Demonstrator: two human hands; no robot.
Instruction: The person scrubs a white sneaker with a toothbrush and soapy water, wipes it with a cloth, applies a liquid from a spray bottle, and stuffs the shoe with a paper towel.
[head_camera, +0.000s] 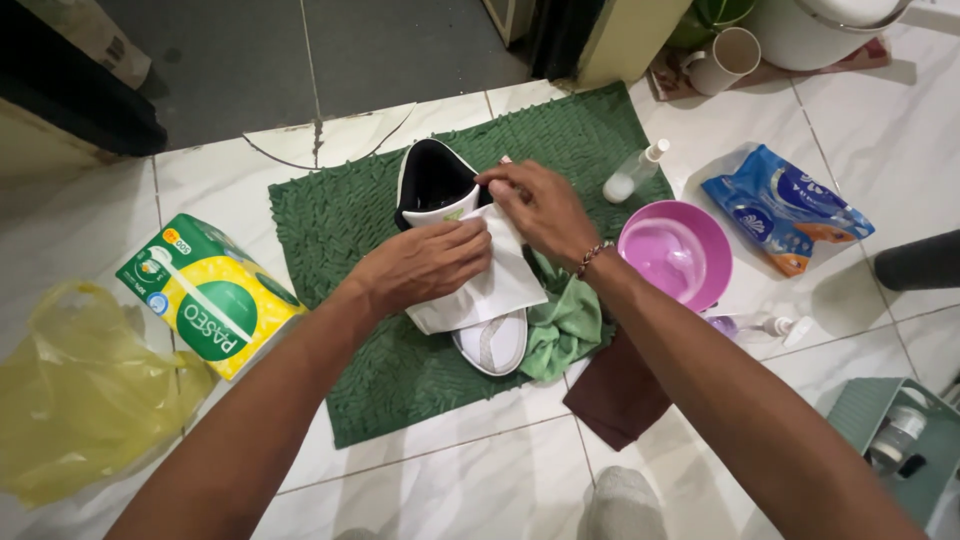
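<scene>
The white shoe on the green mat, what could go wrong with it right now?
The pink bowl sits close beside the right hand; an elbow bump might tip it. The small spray bottle lying near the white shoe could roll off the green mat. The white sheet under the left hand might tear if pressed hard.

A shoe (440, 190) lies on a mat (340, 220) at frame centre, a sheet of tissue (490, 290) draped over it and both hands on top. A tissue pack (205, 295) and a bag (70, 400) sit at the left; a bowl (675, 255), a pouch (785, 210) and what may be a spray bottle (635, 175) lie right of the mat.
</scene>
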